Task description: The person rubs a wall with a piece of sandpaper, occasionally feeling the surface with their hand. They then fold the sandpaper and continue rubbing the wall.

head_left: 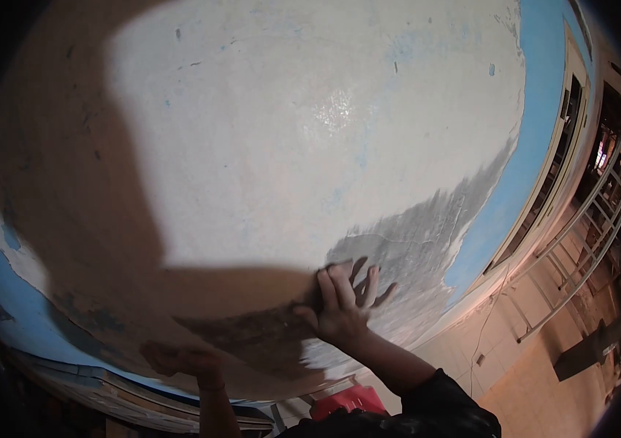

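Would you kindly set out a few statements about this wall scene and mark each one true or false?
1. The right hand is clenched in a fist. False: its fingers are extended.
2. A dark grey patch covers part of the pale wall. True.
3. The left hand is brightly lit. False: it is in shadow, and whether it holds anything cannot be told.
4. Blue paint borders the pale area on the picture's right. True.
5. A ladder-like frame stands on the picture's left. False: it is on the right.
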`<action>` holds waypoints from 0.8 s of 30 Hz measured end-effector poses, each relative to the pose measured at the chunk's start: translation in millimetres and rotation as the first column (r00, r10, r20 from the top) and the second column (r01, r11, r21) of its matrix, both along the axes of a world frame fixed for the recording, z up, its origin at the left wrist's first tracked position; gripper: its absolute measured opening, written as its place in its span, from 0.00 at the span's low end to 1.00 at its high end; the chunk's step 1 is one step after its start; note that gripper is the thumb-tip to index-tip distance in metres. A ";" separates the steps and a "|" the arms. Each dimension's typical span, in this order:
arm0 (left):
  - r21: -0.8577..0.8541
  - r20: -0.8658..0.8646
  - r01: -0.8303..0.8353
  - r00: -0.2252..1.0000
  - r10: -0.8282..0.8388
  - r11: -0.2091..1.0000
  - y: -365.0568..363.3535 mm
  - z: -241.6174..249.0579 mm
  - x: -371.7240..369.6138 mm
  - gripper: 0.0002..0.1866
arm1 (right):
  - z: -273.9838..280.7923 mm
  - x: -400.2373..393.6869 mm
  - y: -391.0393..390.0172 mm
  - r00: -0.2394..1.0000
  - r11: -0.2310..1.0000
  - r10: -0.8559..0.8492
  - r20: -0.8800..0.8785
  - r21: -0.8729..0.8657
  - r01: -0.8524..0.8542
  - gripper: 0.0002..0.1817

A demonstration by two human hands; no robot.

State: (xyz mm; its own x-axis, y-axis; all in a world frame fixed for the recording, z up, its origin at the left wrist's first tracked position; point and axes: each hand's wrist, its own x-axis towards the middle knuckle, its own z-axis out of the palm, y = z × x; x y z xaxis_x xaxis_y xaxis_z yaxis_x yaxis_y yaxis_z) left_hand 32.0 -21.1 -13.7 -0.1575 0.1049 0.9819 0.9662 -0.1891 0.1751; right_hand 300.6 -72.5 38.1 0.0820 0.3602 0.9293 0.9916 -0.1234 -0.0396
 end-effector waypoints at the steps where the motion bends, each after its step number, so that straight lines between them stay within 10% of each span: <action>1: -0.003 -0.001 -0.009 1.000 0.009 1.000 -0.1 0.3 0.6 0.29 | 12.2 0.8 1.3 1.000 1.000 0.004 -0.001 0.019 -0.004 0.32; 24: 0.059 -0.014 -0.120 0.993 0.121 0.991 4.8 3.5 0.4 0.28 | 42.2 4.5 -15.5 0.989 0.993 0.091 -0.118 -0.071 -0.099 0.35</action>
State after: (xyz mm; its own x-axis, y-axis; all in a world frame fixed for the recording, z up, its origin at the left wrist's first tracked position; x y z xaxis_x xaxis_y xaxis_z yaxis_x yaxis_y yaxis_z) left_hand 32.3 -16.3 -10.2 -0.1480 0.0288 0.9886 0.9854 -0.0805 0.1499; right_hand 305.1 -88.1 80.3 0.1477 0.4409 0.8853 0.9885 -0.0358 -0.1470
